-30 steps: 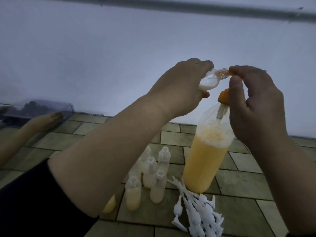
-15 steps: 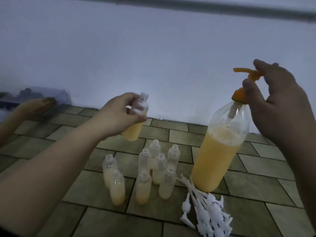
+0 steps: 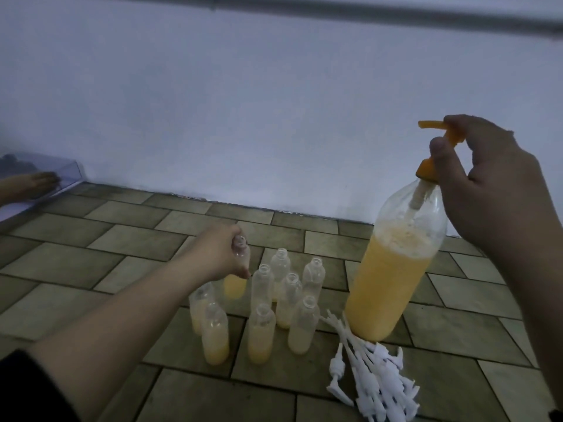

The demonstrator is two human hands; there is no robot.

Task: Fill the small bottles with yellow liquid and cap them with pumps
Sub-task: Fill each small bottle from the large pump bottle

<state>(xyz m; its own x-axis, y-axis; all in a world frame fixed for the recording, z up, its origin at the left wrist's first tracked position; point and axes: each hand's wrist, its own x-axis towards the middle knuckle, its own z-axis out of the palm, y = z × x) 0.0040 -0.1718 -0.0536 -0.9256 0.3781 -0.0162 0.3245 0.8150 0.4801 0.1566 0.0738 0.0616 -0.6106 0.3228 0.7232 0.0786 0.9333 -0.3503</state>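
While the left hand [image 3: 217, 254] grips a small bottle [image 3: 237, 274] by its upper part, we note that this bottle is partly filled with yellow liquid, uncapped, and held at the far left edge of the cluster of small bottles [image 3: 274, 303] standing on the tiled floor [image 3: 128, 248]; we cannot tell whether its base touches the floor. We record the right hand [image 3: 487, 190] at the orange pump head [image 3: 438, 137] of the large bottle [image 3: 393, 269], fingers curled over the top and thumb against the pump stem. The large bottle stands upright, roughly two-thirds full of yellow liquid. A heap of white pumps [image 3: 371, 382] lies just in front of it, beside the cluster. The standing small bottles are all uncapped, several partly filled.
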